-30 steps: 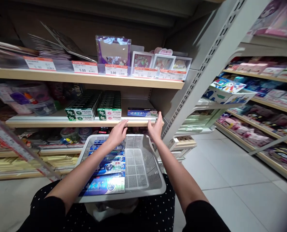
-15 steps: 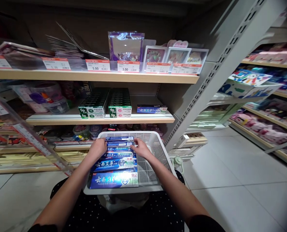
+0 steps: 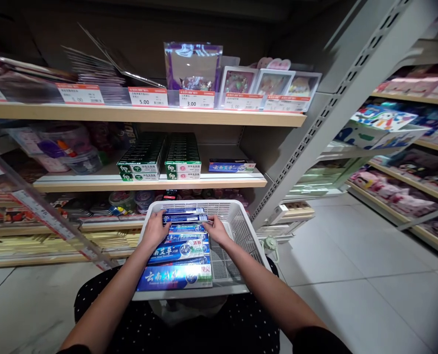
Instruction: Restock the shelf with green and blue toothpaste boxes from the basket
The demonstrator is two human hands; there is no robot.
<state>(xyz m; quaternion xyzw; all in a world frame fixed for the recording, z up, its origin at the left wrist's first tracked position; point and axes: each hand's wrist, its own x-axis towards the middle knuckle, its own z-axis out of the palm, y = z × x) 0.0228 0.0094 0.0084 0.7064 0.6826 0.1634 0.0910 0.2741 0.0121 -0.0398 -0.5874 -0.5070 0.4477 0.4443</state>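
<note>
Close to me, a seated person wears black clothing dotted with white [image 3: 139, 322], and just beyond the lap sits a pale grey plastic basket [image 3: 243, 228] with perforated walls and a mesh floor. Flat, long blue cardboard boxes [image 3: 178, 278] with white lettering lie in a row down its left part, the front ones face up; most of the right part shows bare mesh.

Toward the back of the basket, both hands are at a slim dark-blue box [image 3: 187, 219], which lies crosswise among the others. The left hand [image 3: 155, 231] has its fingers partly curled at the left end; the right hand [image 3: 217, 230] is half open, thumb and fingertips at the right end. I can't tell how firmly either one has hold of it.

Past the basket, a pale wooden-edged shelf [image 3: 93, 185] carries two blocks of green-and-white boxes [image 3: 184, 162] packed in rows, and well to their right a blue and purple box [image 3: 231, 166]. On its left stand clear plastic tubs [image 3: 84, 163] with purple and orange contents. Higher and farther back are white-framed, clear-fronted boxes [image 3: 239, 81] with small colourful pieces inside.
</note>
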